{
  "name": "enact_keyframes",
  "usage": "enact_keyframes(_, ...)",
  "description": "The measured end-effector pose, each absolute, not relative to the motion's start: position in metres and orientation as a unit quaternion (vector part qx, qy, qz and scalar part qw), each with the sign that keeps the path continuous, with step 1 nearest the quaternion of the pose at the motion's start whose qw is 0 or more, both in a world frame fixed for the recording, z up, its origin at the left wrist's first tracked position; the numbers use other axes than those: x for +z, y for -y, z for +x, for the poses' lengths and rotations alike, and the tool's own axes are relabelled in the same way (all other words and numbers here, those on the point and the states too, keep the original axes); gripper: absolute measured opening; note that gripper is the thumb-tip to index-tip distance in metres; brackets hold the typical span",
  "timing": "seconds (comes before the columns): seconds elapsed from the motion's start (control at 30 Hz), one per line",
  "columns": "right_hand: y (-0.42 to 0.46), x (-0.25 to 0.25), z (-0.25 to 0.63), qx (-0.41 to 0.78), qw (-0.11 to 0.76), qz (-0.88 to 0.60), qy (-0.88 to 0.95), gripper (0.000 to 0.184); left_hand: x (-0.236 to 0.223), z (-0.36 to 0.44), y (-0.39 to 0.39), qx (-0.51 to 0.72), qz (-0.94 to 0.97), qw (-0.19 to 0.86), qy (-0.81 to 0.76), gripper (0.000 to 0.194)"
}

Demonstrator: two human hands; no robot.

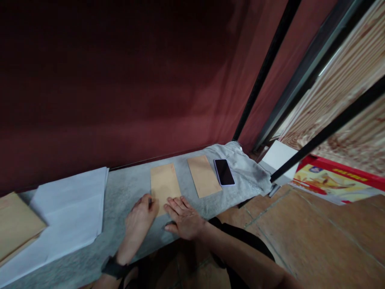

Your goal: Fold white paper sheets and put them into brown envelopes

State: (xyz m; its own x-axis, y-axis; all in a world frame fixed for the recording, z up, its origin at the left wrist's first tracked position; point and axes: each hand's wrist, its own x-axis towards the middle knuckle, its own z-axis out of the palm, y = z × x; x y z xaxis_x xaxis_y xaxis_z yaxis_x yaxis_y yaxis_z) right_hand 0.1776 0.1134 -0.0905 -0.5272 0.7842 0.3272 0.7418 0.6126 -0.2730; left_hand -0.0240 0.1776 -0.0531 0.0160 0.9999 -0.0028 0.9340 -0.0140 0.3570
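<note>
A tan paper envelope [164, 180] with faint reddish print near its top corner lies flat on the grey cloth-covered bench [126, 188]. At its left edge is my left hand [141, 214], fingers curled closed; a small dark spot shows between them, too small to name. My right hand [186, 218] rests with fingers spread and flat on the envelope's lower right part. To the right lies a second tan envelope [204, 176], apart from both hands. Beside that one is a phone [224, 172] with a dark screen and a pale lilac edge.
Large white paper sheets [72, 204] cover the bench's left part, with a stack of tan envelopes [18, 224] over them. A dark red wall [120, 100] rises behind. Black poles [264, 76] stand at the right, near a red and yellow box [333, 180] on the tiled floor.
</note>
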Motion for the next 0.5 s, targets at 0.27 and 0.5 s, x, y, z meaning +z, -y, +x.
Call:
enact_keyframes(0.27,-0.120,-0.080,0.174,0.157,0.152,-0.463,0.859,0.075,-0.090,0.000,-0.231,0.161,0.844,0.094,-0.502,0.062)
enact_keyframes(0.5,-0.136,-0.063,0.180,0.219,0.113,-0.437,0.865,0.078,-0.090,0.023,-0.287,0.106,0.872,0.058,-0.475,0.063)
